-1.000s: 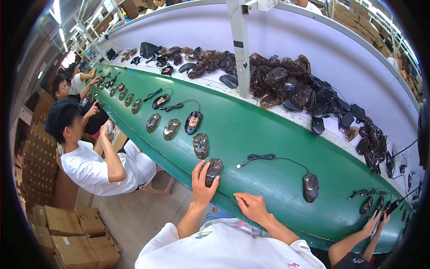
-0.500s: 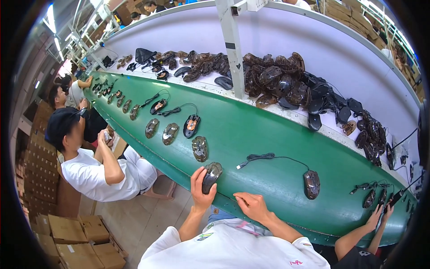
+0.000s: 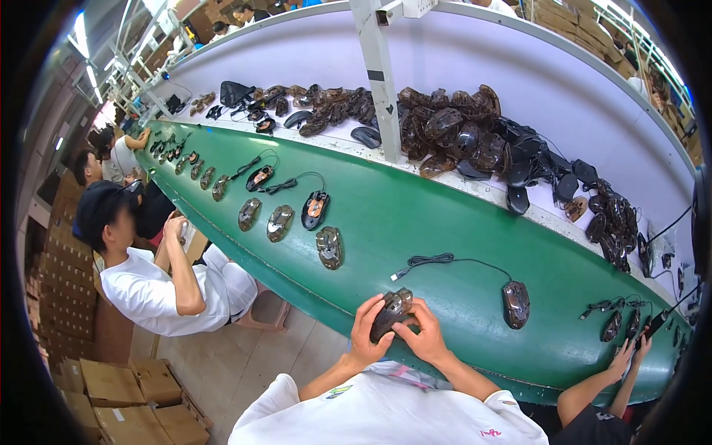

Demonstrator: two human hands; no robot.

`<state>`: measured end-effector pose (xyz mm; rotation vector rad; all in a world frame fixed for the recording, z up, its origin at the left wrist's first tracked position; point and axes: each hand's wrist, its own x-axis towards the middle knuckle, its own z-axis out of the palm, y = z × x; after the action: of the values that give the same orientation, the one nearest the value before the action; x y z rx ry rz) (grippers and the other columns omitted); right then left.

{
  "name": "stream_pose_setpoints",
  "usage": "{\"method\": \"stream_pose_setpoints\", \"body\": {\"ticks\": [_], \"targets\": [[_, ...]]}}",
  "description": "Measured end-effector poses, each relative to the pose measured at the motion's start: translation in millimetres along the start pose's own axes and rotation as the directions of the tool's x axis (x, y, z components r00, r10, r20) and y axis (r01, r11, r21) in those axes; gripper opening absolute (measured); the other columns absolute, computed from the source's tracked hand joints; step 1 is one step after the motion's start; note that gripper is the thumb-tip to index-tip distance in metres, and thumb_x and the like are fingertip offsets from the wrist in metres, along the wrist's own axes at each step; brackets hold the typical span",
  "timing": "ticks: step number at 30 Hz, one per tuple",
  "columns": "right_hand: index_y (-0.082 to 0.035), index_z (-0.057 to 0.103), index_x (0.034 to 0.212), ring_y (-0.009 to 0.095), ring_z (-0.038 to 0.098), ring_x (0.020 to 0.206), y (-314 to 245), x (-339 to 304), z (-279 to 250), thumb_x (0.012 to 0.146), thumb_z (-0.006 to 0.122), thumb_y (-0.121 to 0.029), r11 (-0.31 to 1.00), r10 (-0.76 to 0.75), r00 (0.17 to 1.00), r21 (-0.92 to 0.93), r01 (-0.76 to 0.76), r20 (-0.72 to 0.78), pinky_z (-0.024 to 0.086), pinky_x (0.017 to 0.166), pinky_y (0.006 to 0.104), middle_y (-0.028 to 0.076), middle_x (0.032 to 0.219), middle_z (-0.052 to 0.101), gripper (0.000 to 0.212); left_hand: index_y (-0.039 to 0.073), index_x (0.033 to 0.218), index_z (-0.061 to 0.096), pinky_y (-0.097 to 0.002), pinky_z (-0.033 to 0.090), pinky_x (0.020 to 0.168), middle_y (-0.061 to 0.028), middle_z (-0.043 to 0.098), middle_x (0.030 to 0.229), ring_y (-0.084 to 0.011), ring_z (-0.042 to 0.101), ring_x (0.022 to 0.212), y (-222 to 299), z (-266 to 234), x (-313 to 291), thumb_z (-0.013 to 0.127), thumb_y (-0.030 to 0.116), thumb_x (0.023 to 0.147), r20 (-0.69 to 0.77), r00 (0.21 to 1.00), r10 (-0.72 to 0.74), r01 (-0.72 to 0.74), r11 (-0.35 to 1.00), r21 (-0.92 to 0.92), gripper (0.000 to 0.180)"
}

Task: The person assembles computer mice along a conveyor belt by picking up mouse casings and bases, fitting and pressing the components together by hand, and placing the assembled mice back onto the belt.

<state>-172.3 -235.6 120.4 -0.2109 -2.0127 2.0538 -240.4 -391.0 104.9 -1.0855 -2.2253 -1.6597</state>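
- Left hand (image 3: 365, 330): grasping the smoky mouse shell (image 3: 391, 311), fingers along its left side, thumb at the near end. Looks like the steadying grip.
- Right hand (image 3: 424, 334): also on the shell, thumb and fingers at its right side. Two-sided hold probably keeps the slick, curved part from turning.
- Shell sits tilted between both hands, over the near edge of the green work surface (image 3: 371, 200), close to the body; likely for easy viewing and reach. Can't tell if it touches the surface. Underside hidden.
- Left and farther: loose shell (image 3: 330, 247) on the green, more shells trailing off left, spaced apart, presumably so each lifts singly.
- Open mouse base (image 3: 316, 210) just beyond that row, cable bunched to its left, likely to avoid tangles.
- Right: cabled mouse (image 3: 516, 304), well apart from the hands; bundled cable (image 3: 430, 259) lies left of it, plug loose.
- Far side: shell pile (image 3: 445, 130) heaped on the white ledge, black parts (image 3: 530, 159) to its right; reads as bulk stock within reach.
- Far right, near edge: another person's hands (image 3: 623, 360) by a dark tool.
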Motion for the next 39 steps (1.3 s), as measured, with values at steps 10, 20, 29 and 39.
{"method": "stream_pose_setpoints", "body": {"ticks": [10, 20, 29, 39], "targets": [[0.001, 0.055, 0.134, 0.02, 0.065, 0.109, 12, -5, -1, 0.091, 0.071, 0.001, 0.981, 0.027, 0.997, 0.192, -0.041, 0.077, 0.055, 0.098, 0.033, 0.013, 0.127, 0.061, 0.046, 0.0, 0.148, 0.051, -0.0463, 0.049, 0.11, -0.024, 0.052, 0.151, -0.0382, 0.058, 0.129, -2, -2, -2, 0.067, 0.032, 0.099, 0.025, 0.999, 0.026, -0.024, 0.997, -0.071, 0.061], [0.0, 0.049, 0.134, 0.023, 0.063, 0.114, 17, -4, -6, 0.092, 0.071, 0.001, 0.937, 0.062, 0.988, 0.333, -0.106, 0.14, 0.052, 0.105, 0.0376, 0.014, 0.13, 0.058, 0.047, -0.001, 0.153, 0.046, -0.0464, 0.047, 0.112, -0.0239, 0.051, 0.153, -0.0391, 0.056, 0.133, 3, -4, 5, 0.064, 0.031, 0.1, 0.049, 0.999, -0.018, 0.019, 0.999, -0.032, 0.064], [-0.002, 0.048, 0.131, 0.025, 0.062, 0.116, 22, -2, -9, 0.093, 0.073, -0.002, 0.927, 0.041, 0.991, 0.366, -0.084, 0.124, 0.051, 0.107, 0.0388, 0.014, 0.135, 0.055, 0.046, -0.001, 0.158, 0.037, -0.0463, 0.046, 0.113, -0.0249, 0.049, 0.155, -0.0403, 0.054, 0.137, 3, -5, 5, 0.068, 0.03, 0.099, 0.184, 0.974, -0.131, 0.157, 0.979, -0.132, 0.074], [-0.001, 0.057, 0.12, 0.025, 0.06, 0.118, 13, 2, -5, 0.093, 0.075, -0.006, 0.929, 0.068, 0.992, 0.357, -0.102, 0.105, 0.051, 0.107, 0.0384, 0.015, 0.142, 0.051, 0.033, 0.0, 0.16, 0.033, -0.0454, 0.051, 0.109, -0.0256, 0.049, 0.154, -0.0406, 0.057, 0.134, 1, -6, 2, 0.083, 0.023, 0.086, 0.228, 0.966, -0.126, 0.148, 0.985, -0.084, 0.093]]}}
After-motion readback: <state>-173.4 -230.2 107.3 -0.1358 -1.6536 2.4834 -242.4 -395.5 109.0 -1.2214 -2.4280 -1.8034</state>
